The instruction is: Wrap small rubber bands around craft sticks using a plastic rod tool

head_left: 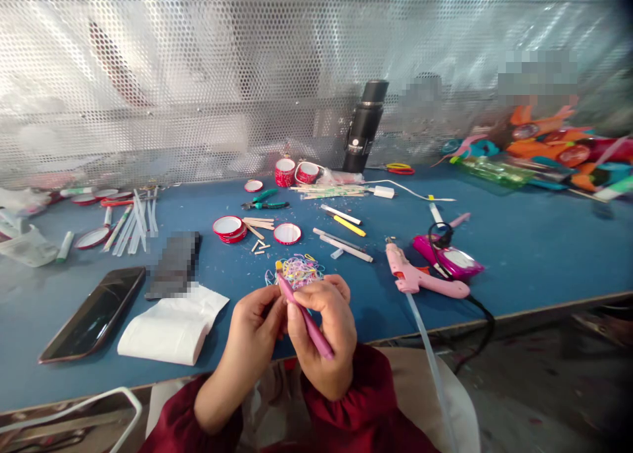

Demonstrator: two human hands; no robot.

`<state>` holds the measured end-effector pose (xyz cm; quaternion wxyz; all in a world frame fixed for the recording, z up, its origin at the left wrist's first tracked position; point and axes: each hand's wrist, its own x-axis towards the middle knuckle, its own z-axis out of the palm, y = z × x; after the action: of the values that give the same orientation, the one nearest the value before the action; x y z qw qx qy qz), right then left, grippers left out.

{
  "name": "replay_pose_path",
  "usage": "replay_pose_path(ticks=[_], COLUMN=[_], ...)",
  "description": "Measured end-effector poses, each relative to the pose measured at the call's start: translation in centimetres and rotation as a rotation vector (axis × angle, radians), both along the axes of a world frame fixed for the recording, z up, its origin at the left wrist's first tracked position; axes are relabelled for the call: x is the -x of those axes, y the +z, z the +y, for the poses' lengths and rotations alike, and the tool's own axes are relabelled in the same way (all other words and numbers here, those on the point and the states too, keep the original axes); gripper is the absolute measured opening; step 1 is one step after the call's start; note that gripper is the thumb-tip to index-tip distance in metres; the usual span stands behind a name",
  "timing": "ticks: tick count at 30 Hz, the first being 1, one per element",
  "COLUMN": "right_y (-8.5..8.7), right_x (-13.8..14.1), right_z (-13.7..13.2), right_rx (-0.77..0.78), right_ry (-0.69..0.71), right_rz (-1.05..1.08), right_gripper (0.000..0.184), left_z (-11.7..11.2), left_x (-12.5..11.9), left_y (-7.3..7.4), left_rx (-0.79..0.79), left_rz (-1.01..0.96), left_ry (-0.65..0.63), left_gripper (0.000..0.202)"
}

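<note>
My right hand [324, 331] is closed around a pink stick-like tool [306, 318], which slants from its tip near the rubber bands down toward my wrist. My left hand [254, 328] pinches the upper end of the same tool with fingers pressed together. Both hands hover over the near edge of the blue table [519, 255]. Just beyond the fingertips lies a small heap of thin coloured rubber bands [299, 270].
A pink glue gun [420, 278] with a black cord lies to the right. A phone [93, 314] and a folded white cloth [171, 324] lie to the left. Red-rimmed lids [230, 227], wooden sticks, green pliers [264, 200], pens and a black flask [364, 126] stand farther back.
</note>
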<state>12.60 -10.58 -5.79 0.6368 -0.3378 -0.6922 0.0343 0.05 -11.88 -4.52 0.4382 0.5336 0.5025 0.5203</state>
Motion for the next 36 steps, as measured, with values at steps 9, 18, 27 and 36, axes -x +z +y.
replay_pose_path(ticks=[9,18,27,36], right_y=[-0.13,-0.16,-0.03,0.03], right_x=[0.14,0.05,0.16,0.11], right_z=[0.09,-0.03,-0.03,-0.04], right_rx=[-0.017,-0.009,-0.010,-0.016], right_ry=[-0.079,-0.043,-0.037,-0.018], right_rz=[0.065,0.031,0.027,0.018], right_gripper=[0.015,0.014,0.014,0.014], left_z=[0.17,0.13,0.18,0.09], left_x=[0.05,-0.08,-0.11,-0.04], left_y=[-0.31,-0.06,0.03,-0.05], left_rx=[0.028,0.024,0.019,0.009], left_rz=[-0.012,-0.022,-0.028,-0.018], left_ry=[-0.007,-0.002,-0.002,-0.003], left_gripper=[0.040,0.038,0.036,0.035])
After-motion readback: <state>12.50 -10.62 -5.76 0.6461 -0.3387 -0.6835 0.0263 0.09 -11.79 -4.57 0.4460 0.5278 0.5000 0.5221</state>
